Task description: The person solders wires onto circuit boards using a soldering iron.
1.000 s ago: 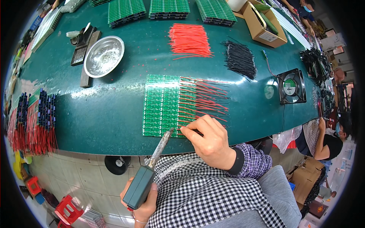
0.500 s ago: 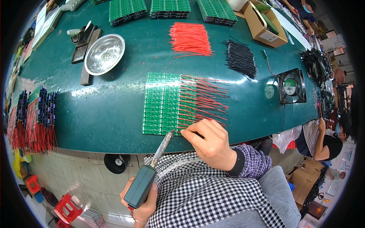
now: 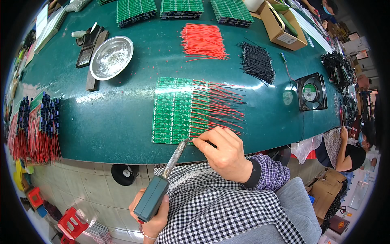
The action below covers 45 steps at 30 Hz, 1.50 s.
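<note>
In my left hand (image 3: 152, 211) is a soldering iron (image 3: 156, 193) with a dark green, boxy handle, its metal shaft slanting up and to the right. The tip meets the near edge of a green circuit board panel (image 3: 172, 110), right beside my right fingertips. My right hand (image 3: 223, 152) is closed in a pinch on a thin wire at that edge; the fingers mostly hide it. From the panel's right part, several red wires (image 3: 221, 99) fan out to the right, with black ones among them.
A metal bowl (image 3: 111, 58) stands left of a red wire bundle (image 3: 204, 42) and a black wire bundle (image 3: 257, 63). Board stacks (image 3: 182, 9) line the far side. A small fan (image 3: 312, 92) is at right, wired boards (image 3: 42, 128) at left. Another person (image 3: 345, 152) sits at right.
The soldering iron's tip has shifted slightly to the right, closer to my right fingertips, and its handle has moved a little with it. My right hand has barely moved.
</note>
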### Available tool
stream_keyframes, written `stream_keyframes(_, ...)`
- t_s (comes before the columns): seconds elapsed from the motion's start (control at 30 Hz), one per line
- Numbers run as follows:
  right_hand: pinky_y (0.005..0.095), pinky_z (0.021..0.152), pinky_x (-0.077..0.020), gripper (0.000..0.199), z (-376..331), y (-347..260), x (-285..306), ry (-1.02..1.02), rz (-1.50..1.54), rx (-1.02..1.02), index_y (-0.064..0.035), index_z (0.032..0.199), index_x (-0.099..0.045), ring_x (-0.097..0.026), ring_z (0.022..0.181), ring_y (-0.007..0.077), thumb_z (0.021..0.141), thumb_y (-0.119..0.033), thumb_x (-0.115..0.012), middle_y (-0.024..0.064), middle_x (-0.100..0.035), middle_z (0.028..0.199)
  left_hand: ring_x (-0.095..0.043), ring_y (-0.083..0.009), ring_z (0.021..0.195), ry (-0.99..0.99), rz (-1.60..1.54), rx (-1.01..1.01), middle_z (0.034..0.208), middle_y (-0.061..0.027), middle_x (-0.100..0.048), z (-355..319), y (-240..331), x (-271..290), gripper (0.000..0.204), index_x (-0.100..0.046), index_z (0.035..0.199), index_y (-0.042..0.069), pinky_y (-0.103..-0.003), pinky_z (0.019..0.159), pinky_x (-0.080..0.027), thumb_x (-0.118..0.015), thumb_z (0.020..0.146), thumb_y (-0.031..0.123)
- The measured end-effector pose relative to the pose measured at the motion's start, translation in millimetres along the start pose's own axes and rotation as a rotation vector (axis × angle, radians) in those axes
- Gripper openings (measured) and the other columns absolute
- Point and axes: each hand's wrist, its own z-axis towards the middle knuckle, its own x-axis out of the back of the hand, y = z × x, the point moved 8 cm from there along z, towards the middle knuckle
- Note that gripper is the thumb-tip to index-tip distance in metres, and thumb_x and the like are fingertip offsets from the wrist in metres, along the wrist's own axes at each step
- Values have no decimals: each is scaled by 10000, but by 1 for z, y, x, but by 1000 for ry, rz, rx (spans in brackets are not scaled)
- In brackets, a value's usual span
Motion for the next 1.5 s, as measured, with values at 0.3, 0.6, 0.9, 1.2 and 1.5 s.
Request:
stream_keyframes(0.3,327,613,-470,247,0,-1,0,-2,-7,-1,-20,928,-736,-619,706,189,684,14,-742,44,-656,837,-613,-216,614,86,-68,76,775,-127,-645,-12,-14,7,182,-698,864,-50,-327,551,-470,-800,730,17)
stream_keyframes(0.6,333,686,-473,228,-3,1,0,3,17,-17,-5,954,-711,-630,829,208,727,-21,-693,65,-656,912,-625,-207,631,79,-62,73,791,-125,-660,-10,-8,7,197,-707,880,-53,-320,570,-481,-807,725,16)
stream_keyframes(0.9,345,673,-470,236,-7,-3,1,12,61,-26,-12,936,-715,-624,786,214,703,16,-737,57,-651,873,-631,-217,628,57,-52,77,795,-126,-666,-15,-12,9,211,-711,890,-47,-327,570,-483,-809,715,17)
stream_keyframes(1.2,351,647,-467,240,-7,-4,0,27,48,-28,-17,912,-720,-621,748,217,680,25,-768,49,-642,835,-671,-265,645,20,13,14,815,-153,-683,-11,1,6,218,-716,893,-50,-348,588,-517,-800,704,18)
stream_keyframes(1.5,351,650,-467,242,-8,-5,-1,19,31,-24,-13,919,-716,-620,751,221,685,20,-769,54,-637,839,-653,-260,635,-26,31,32,797,-144,-668,-11,-2,5,208,-708,876,-43,-349,586,-505,-804,707,30)
